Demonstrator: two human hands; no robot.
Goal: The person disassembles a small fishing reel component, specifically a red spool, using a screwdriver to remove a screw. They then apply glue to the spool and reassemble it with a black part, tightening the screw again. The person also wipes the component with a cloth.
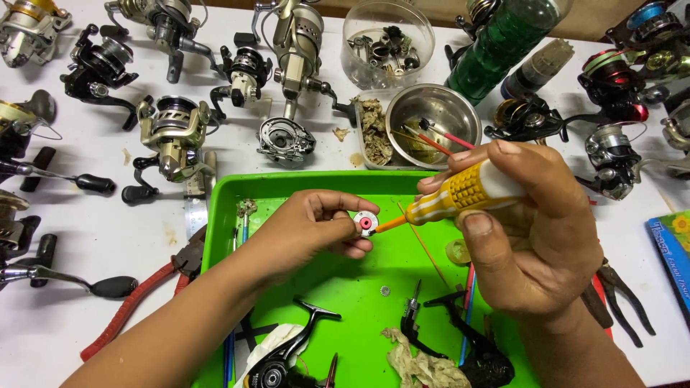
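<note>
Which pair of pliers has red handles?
The red-handled pliers left of the green tray; the pair on the right has dark handles.

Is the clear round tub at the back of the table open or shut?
Open. The clear tub has no lid on it, and the small metal parts inside show directly.

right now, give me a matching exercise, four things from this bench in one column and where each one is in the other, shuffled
Things
1. yellow screwdriver
2. small round part
3. steel bowl
4. red-handled pliers

Places
A. on the white table, left of the green tray
B. in the right hand
C. behind the tray
D. in the left hand fingertips

Pairs: 1-B, 2-D, 3-C, 4-A
</note>
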